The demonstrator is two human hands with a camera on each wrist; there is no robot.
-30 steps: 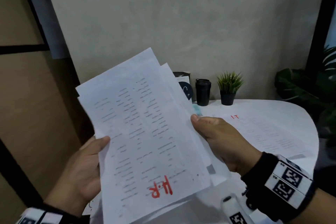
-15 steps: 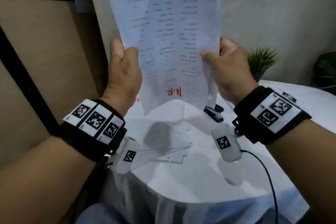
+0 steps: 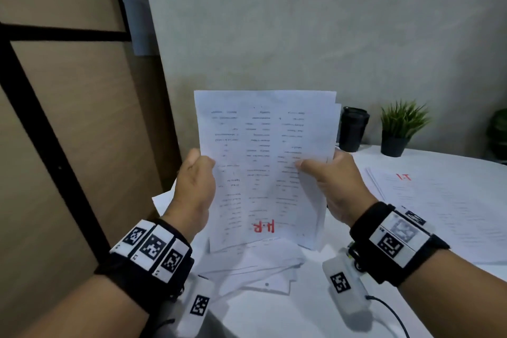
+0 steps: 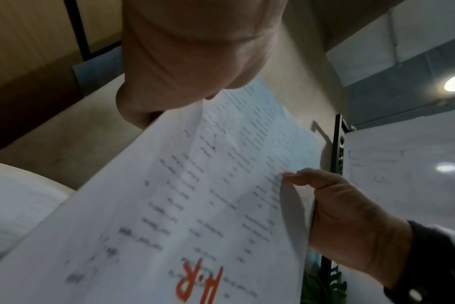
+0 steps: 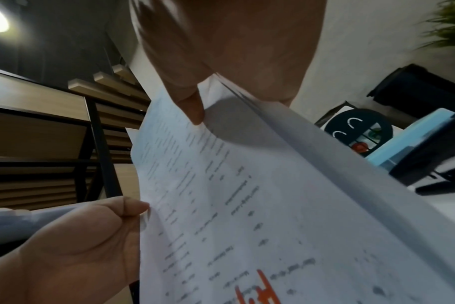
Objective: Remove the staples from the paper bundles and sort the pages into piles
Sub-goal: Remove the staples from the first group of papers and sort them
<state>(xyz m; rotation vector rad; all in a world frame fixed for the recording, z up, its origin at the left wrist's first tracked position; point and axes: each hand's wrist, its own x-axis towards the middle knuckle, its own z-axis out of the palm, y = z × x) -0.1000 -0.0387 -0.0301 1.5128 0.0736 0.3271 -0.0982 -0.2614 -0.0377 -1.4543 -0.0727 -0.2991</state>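
Note:
I hold a bundle of white printed pages (image 3: 263,162) upright over the white table (image 3: 315,307), its red "H.R" mark upside down near the bottom edge. My left hand (image 3: 196,181) grips its left edge with the thumb on the front. On the right edge my right hand (image 3: 329,181) pinches the pages, thumb across the front sheet. The left wrist view shows the pages (image 4: 195,205) with the right hand (image 4: 338,205) on their edge. In the right wrist view several sheet edges of the bundle (image 5: 247,205) show. No staple is visible.
Loose white sheets (image 3: 255,266) lie scattered on the table under the bundle. A pile marked "I.T" (image 3: 439,200) lies at the right. A black cup (image 3: 352,129) and a small potted plant (image 3: 397,129) stand at the back by the wall. A wooden partition stands left.
The bundle turned upright from a slant, rose high, then came down to just above the table. Both hands kept hold and now sit level on its two side edges.

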